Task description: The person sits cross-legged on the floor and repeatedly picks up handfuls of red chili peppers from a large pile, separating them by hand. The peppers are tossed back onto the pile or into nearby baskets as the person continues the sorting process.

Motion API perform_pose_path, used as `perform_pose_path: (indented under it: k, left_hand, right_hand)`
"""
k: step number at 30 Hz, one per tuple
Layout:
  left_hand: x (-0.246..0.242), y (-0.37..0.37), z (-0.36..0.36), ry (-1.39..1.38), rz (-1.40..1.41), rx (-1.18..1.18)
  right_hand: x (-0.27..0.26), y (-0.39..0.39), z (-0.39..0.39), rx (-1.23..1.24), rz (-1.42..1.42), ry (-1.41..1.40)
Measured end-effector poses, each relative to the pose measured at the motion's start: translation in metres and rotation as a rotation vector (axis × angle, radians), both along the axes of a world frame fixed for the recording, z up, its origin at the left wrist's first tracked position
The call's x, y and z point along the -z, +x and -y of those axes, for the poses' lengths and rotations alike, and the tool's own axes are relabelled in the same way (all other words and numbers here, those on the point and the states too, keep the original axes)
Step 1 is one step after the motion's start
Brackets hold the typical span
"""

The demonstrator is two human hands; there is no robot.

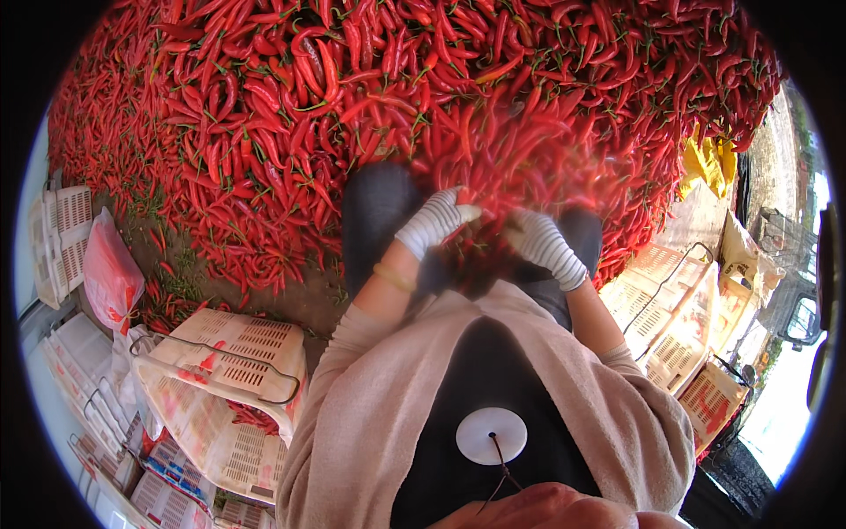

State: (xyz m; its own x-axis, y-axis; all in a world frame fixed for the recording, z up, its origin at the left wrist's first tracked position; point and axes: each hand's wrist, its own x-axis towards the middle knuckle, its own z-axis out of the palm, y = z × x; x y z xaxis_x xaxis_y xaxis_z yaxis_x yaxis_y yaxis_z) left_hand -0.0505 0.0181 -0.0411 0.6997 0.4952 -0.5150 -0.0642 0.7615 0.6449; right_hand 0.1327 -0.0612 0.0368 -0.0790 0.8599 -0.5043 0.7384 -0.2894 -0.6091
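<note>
A large heap of red chili peppers (pixel 277 132), many with green stems, spreads in front of me and reaches in between my knees. My left hand (pixel 436 221), in a striped fingerless glove, is at the edge of the heap with its thumb and fingertips against red peppers. Opposite it, my right hand (pixel 543 243) wears a matching glove and points inward among the peppers. Its fingertips are blurred. Motion blur also covers the peppers between and beyond my hands, so whether either hand grips one is unclear.
A plastic crate (pixel 225 350) with a wire handle and peppers inside stands at my left. A pink plastic bag (pixel 112 271) and more crates (pixel 63 231) lie beyond. At my right are sunlit crates (pixel 661 297), a white sack (pixel 747 258) and a yellow bag (pixel 710 162).
</note>
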Motion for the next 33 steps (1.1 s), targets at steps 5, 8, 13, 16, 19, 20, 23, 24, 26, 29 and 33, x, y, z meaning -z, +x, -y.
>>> perform_pose_path:
  k: [5, 8, 13, 16, 19, 20, 23, 24, 26, 29, 33]
  left_hand:
    - [0.007, -0.001, -0.009, -0.161, 0.042, -0.271]
    - [0.013, -0.001, -0.011, -0.18, -0.05, -0.279]
    - [0.025, 0.01, -0.007, -0.175, -0.078, -0.487]
    - [0.025, 0.015, -0.004, -0.151, 0.078, -0.451]
    - [0.019, 0.013, -0.006, -0.183, 0.031, -0.45]
    - [0.015, 0.013, -0.006, -0.159, 0.07, -0.49]
    - [0.002, 0.01, -0.004, -0.194, 0.149, -0.334]
    - [-0.002, 0.01, -0.004, -0.261, 0.261, -0.248]
    - [-0.007, 0.011, -0.002, -0.243, 0.176, -0.134]
    - [-0.011, 0.013, 0.002, -0.027, 0.057, -0.037]
    - [-0.009, 0.009, -0.001, 0.02, 0.004, 0.027]
  right_hand:
    - [0.004, 0.003, -0.021, -0.29, 0.375, -0.172]
    - [0.029, -0.007, -0.065, -0.066, 0.661, 0.163]
    - [0.043, -0.02, -0.071, 0.05, 0.537, 0.115]
    - [0.032, -0.031, -0.044, -0.036, 0.393, 0.163]
    - [0.022, -0.03, -0.038, -0.009, 0.245, 0.199]
    - [0.02, -0.027, -0.041, 0.243, 0.047, 0.217]
    - [0.023, -0.016, -0.054, 0.496, -0.312, 0.291]
    - [0.027, -0.014, -0.056, 0.458, -0.286, 0.208]
    - [0.035, -0.011, -0.056, 0.305, -0.091, 0.232]
    - [0.042, -0.01, -0.041, 0.15, 0.256, 0.456]
    - [0.031, 0.007, -0.007, 1.0, -0.899, -0.103]
